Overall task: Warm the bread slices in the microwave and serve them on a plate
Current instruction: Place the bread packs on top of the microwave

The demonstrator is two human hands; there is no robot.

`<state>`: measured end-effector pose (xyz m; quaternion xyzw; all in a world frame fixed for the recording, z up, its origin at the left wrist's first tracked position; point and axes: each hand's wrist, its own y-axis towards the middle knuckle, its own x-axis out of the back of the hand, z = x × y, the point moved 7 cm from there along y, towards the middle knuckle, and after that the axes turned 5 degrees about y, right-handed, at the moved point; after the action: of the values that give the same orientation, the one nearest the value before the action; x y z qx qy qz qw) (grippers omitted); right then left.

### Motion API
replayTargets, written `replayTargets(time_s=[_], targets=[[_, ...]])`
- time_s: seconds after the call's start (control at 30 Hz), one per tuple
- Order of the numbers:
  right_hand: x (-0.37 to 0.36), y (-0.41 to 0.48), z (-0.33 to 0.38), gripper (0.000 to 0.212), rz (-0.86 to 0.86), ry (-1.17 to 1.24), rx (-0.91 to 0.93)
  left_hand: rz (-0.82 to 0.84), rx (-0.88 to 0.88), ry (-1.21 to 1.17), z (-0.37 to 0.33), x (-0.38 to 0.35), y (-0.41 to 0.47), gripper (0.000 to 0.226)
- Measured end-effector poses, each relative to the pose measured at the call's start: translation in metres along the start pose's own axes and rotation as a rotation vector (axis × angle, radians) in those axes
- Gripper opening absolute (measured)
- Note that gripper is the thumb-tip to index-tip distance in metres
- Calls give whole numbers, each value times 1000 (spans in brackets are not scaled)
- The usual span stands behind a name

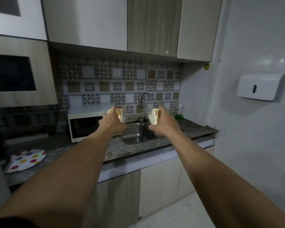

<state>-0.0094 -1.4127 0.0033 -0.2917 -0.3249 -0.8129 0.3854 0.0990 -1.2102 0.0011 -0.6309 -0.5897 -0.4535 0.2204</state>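
Bread (153, 118) fills both hands, the right hand (162, 124) curled round this stack and the left hand (111, 120) round a second stack (120, 114), held above the sink (136, 134) beside the shut microwave (82, 127), apparently for loading, the plate (39, 155) waiting on the worktop (135, 150).

**What the view does not show**

The left hand (113, 120) grips and covers most of the pale bread slices in clear wrapping (120, 115); their number cannot be told. The right hand (162, 123) hides the far side of the second stack of pale bread slices (153, 117) it holds. The left forearm (82, 153) hides the right end of the white microwave (82, 127). The dark built-in window (10, 73) is cut by the left edge. The green thing (179, 116) behind the right hand is too small to name.
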Motion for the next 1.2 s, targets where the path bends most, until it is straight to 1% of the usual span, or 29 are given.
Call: replayTargets(time_s=[0.13, 0.23, 0.37, 0.5, 0.8, 0.93, 1.2], targets=[[-29, 49, 3, 97, 76, 45, 72, -48, 92, 41, 18, -4, 33, 99], [-53, 75, 13, 100, 105, 47, 99, -67, 125, 65, 34, -7, 58, 99], [-101, 132, 30, 98, 135, 88, 142, -111, 167, 87, 58, -15, 113, 101], [-141, 191, 45, 97, 154, 56, 172, -118, 194, 104, 82, -22, 172, 104], [-223, 321, 59, 98, 192, 78, 169, -130, 231, 87, 121, -48, 301, 101], [-266, 379, 68, 107, 216, 102, 168, -147, 229, 130, 132, -62, 361, 101], [-346, 486, 86, 100, 287, 144, 222, -194, 322, 108, 175, -83, 467, 105]])
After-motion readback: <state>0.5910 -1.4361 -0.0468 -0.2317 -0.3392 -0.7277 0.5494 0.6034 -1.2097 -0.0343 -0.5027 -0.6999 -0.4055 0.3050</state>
